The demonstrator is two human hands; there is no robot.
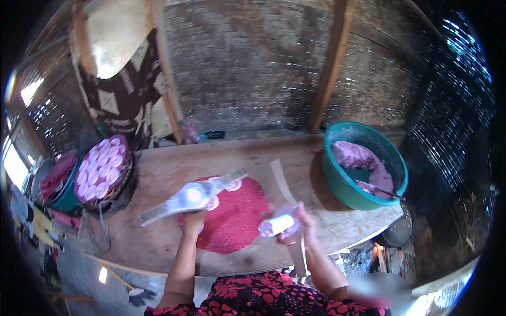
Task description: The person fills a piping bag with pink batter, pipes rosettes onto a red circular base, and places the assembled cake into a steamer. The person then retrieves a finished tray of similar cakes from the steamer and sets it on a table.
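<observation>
Head view: L hand (193, 220) clamped on long flat tool (194, 196) w/ lilac mid-section, held slantwise over L edge of red round mat (232, 226); fingers mostly hidden. R hand (304, 227) closed round white cylinder (279, 225) w/ lilac end, just R of mat; blurred. Pale strip (281, 179) runs past R hand; can't tell if gripped. Lilac discs (213, 203) on mat, partly behind tool. Mat lies flat on wooden table (174, 158). Lined basket (120, 196), full of lilac rounds, at table's L end; green basin (342, 192) w/ lilac mass (380, 175) at R end.
</observation>
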